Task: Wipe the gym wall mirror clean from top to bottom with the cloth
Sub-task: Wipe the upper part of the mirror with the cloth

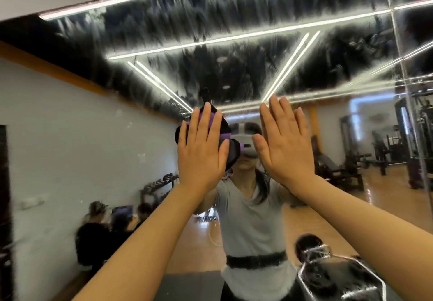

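Nearest the camera, two bare forearms reach up and forward to the glass. The left hand (199, 146) lies flat with its fingers straight and spread, pressing a black and purple cloth (230, 153) against the mirror (70, 136); the cloth shows above its fingertips and out past its thumb side. The right hand (284, 141) is just beside it, also flat with straight fingers, palm toward the glass and holding nothing; whether it actually touches the surface cannot be told for sure.

Behind both hands the mirror shows the person's own reflection in a grey top, and below the left forearm, reflections of several seated people. To the right of the right hand a vertical seam (407, 104) divides this pane from the next.

Above the hands, the whole upper band of the mirror is covered in feathery grey streaks (187, 19), which look like wet smears or residue running downward. From hand level down, the glass reads mostly clearer, though faint spots sit left of the left hand and a smeared patch (321, 251) lies below the right forearm. As I judge it, the wiping is at an early stage: the top band still needs clearing, and everything below remains.
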